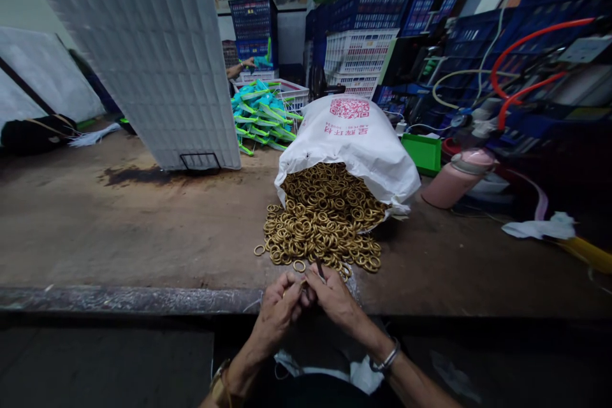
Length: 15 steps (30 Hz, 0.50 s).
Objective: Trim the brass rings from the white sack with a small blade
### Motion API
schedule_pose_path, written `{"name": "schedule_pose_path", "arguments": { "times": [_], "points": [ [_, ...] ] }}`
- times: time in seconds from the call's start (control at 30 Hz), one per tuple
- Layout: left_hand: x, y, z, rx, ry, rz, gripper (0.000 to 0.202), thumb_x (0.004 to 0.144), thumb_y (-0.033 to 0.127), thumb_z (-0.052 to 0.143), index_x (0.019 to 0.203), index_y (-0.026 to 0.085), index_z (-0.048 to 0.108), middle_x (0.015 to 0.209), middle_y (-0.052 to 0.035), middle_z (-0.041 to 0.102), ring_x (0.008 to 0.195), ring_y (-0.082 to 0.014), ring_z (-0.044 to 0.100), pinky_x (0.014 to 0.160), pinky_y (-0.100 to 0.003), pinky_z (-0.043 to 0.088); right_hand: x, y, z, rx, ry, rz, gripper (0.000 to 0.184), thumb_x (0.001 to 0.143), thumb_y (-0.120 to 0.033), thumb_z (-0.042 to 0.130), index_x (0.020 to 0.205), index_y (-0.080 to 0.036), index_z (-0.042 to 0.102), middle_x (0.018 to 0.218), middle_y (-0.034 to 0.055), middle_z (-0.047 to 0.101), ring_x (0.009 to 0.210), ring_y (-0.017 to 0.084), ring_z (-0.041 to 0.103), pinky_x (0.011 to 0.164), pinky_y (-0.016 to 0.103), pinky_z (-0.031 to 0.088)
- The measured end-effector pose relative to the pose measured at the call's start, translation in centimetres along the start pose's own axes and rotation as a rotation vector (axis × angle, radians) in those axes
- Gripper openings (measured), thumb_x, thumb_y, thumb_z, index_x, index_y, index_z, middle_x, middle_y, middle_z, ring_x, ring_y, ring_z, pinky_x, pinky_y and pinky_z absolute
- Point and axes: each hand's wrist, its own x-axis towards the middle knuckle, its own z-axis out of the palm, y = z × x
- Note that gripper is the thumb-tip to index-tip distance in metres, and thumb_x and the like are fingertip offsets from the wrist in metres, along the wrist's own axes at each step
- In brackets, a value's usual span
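At the table's front edge my two hands meet with fingertips pinched together. My left hand (280,303) is closed on a small brass-coloured ring (303,283), only partly visible between the fingers. My right hand (335,298) presses against it from the other side and grips a thin dark blade-like tool (320,267), whose exact kind is hard to make out. Just beyond my fingers lies a loose ring (299,266). Behind it a heap of similar rings (320,229) spills from the mouth of a white woven sack (347,137) lying on its side.
A tall white ribbed panel (153,64) stands on the wooden table (119,236) at left. Turquoise and green plastic parts (262,113) are piled behind. To the right are a pink bottle (456,178), a green tray (421,153) and red hoses (507,70). Another person's hand (247,62) shows far back.
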Motion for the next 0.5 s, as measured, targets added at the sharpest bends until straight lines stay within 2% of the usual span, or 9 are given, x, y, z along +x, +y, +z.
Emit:
{"name": "schedule_pose_path", "arguments": {
  "times": [0.1, 0.2, 0.3, 0.37, 0.43, 0.5],
  "points": [
    [-0.1, 0.0, 0.1, -0.018, -0.038, 0.026, 0.034, 0.072, 0.047, 0.057, 0.066, 0.015, 0.051, 0.062, 0.001, 0.051, 0.043, -0.0032, 0.033, 0.04, -0.017, 0.021, 0.1, -0.2, -0.2, 0.095, -0.067, 0.026, 0.036, 0.08, -0.044, 0.041, 0.055, -0.019, 0.042, 0.047, -0.0038, 0.045, 0.044, 0.008, 0.04, 0.047, 0.02, 0.032],
    [-0.4, 0.1, -0.1, -0.02, -0.037, 0.047, 0.032, 0.074, 0.047, 0.055, 0.068, 0.016, 0.048, 0.059, 0.0031, 0.049, 0.039, -0.002, 0.029, 0.039, -0.018, 0.019, 0.0, -0.3, -0.8, 0.039, -0.005, 0.01, 0.029, 0.081, -0.039, 0.04, 0.063, -0.019, 0.048, 0.047, -0.0047, 0.044, 0.044, 0.009, 0.04, 0.046, 0.02, 0.031],
    [-0.7, 0.4, -0.4, -0.018, -0.027, 0.056, 0.03, 0.075, 0.046, 0.054, 0.073, 0.017, 0.046, 0.058, 0.0042, 0.05, 0.037, -0.002, 0.028, 0.037, -0.018, 0.016, -0.4, -0.3, -1.3, -0.226, 0.102, -0.09, 0.019, 0.08, -0.03, 0.039, 0.073, -0.019, 0.053, 0.053, -0.0034, 0.048, 0.049, 0.011, 0.042, 0.05, 0.022, 0.032],
    [-0.8, 0.5, -0.5, -0.005, -0.025, 0.07, 0.031, 0.075, 0.047, 0.053, 0.073, 0.017, 0.045, 0.058, 0.0044, 0.05, 0.037, -0.002, 0.028, 0.038, -0.017, 0.017, -0.9, -0.3, -1.4, -0.437, 0.076, -0.195, 0.013, 0.076, -0.019, 0.04, 0.076, -0.02, 0.053, 0.063, -0.0006, 0.055, 0.058, 0.012, 0.048, 0.056, 0.022, 0.033],
    [-0.9, 0.5, -0.5, 0.008, -0.018, 0.074, 0.033, 0.074, 0.049, 0.054, 0.073, 0.017, 0.045, 0.057, 0.0046, 0.049, 0.038, -0.0021, 0.029, 0.039, -0.017, 0.018, -1.3, -0.4, -1.3, -0.613, 0.007, -0.258, 0.023, 0.067, -0.008, 0.039, 0.081, -0.02, 0.053, 0.073, 0.0014, 0.06, 0.067, 0.014, 0.053, 0.061, 0.023, 0.033],
    [-1.0, 0.5, -0.4, 0.011, -0.009, 0.063, 0.036, 0.071, 0.052, 0.055, 0.074, 0.017, 0.044, 0.057, 0.0049, 0.049, 0.039, -0.0024, 0.03, 0.04, -0.017, 0.019, -1.6, -0.4, -1.0, -0.728, -0.052, -0.262, 0.035, 0.059, -0.002, 0.037, 0.085, -0.02, 0.052, 0.076, 0.002, 0.062, 0.07, 0.015, 0.055, 0.062, 0.022, 0.032]
  ]
}}
